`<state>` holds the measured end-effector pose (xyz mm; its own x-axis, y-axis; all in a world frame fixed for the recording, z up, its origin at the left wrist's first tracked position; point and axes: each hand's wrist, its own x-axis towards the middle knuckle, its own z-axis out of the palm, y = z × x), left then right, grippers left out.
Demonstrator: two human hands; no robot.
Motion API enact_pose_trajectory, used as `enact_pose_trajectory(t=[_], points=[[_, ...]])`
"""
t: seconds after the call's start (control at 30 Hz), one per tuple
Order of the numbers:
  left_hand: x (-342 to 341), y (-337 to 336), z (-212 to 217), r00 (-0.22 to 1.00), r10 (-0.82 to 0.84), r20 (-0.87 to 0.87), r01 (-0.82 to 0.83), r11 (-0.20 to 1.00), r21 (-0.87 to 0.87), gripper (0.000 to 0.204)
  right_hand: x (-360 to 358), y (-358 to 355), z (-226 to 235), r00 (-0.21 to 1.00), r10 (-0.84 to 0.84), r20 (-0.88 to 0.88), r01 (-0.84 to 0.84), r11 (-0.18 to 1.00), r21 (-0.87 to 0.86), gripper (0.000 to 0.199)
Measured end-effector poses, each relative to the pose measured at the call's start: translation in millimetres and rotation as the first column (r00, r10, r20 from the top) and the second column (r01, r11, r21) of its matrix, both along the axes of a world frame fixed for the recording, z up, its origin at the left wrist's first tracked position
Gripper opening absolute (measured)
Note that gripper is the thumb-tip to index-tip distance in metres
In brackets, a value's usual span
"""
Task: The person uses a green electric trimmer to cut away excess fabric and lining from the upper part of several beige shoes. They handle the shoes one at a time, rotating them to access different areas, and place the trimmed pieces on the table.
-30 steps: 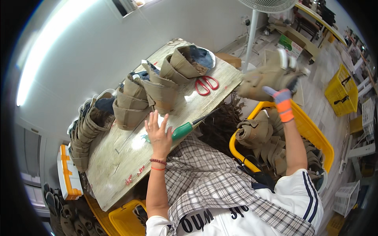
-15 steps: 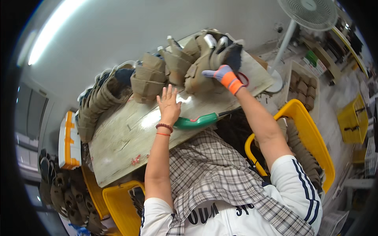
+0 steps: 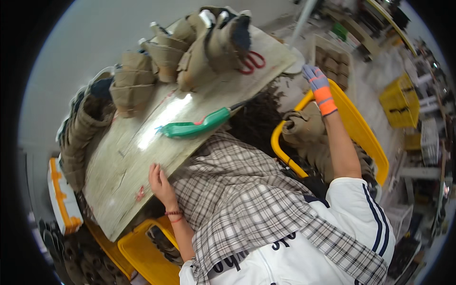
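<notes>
My bare left hand point(image 3: 162, 187), with beaded bands at its wrist, is at the table's point(image 3: 118, 171) near edge, fingers stretched out and holding nothing. My right hand point(image 3: 319, 88) wears a grey and orange glove. It is held out over the yellow basket point(image 3: 375, 154) on the right, fingers straight and nothing in them. That basket holds several tan fabric shoe uppers point(image 3: 304, 126), some rolled. On the table a green corded electric cutter point(image 3: 199, 124) lies by the near edge. Bunches of tan shoe uppers point(image 3: 130, 85) stand along the table's far side, near red-handled scissors point(image 3: 251, 62).
A second yellow basket point(image 3: 137, 247) stands at lower left, beside a white and orange box point(image 3: 64, 197). Dark scraps point(image 3: 259, 118) are heaped between table and right basket. Behind are a fan stand point(image 3: 301, 21), a tray of brown bundles point(image 3: 332, 66) and a yellow crate point(image 3: 399, 102).
My right hand has left the shoe uppers at the table's far side and swung right over the basket. My left hand has drawn back to the table's near edge. The view has shifted.
</notes>
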<state>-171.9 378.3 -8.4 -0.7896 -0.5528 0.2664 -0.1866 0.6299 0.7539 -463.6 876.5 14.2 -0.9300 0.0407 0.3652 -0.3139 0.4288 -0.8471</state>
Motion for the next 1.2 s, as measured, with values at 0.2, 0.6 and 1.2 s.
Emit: enact_pose_trajectory(t=[0.2,0.6,1.2], points=[[5.6,24.4,-2.6,0.995,-0.036,-0.096,0.026,0.994,-0.107,0.024,142.5,123.9,-45.6,0.781,-0.544,0.306,0.466,0.835,0.294,0.052],[-8.8,28.7,55.8,0.973,-0.031,-0.23,0.04,0.998,0.038,0.022,141.1,6.6,-2.7,0.96,-0.056,0.274,0.086,0.991,-0.098,0.021],[68.2,-427.1,53.5,0.494,0.724,-0.481,-0.103,0.599,0.795,0.062,-18.8,-694.1,101.4,0.352,0.758,0.549,-0.585,0.636,-0.503,0.061]])
